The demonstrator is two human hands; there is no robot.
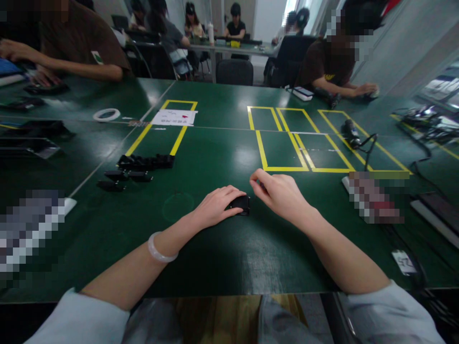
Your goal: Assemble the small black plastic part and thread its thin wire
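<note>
My left hand (218,206) lies on the green table (215,258) with its fingers closed over a small black part (241,204). A pale bangle circles that wrist. My right hand (278,193) hovers just right of the part, fingers curled with the thumb and forefinger pinched together; whether it holds anything tiny is hidden. To the left, a pile of similar black parts (145,162) lies at the foot of a yellow-taped rectangle, with a few loose ones (124,179) in front of it.
Yellow tape boxes (297,143) mark the table ahead. A white paper sheet (174,117), a tape roll (106,114), and a black cabled device (352,134) lie farther back. Other people sit at the far left, far right and at tables behind. Trays line both side edges.
</note>
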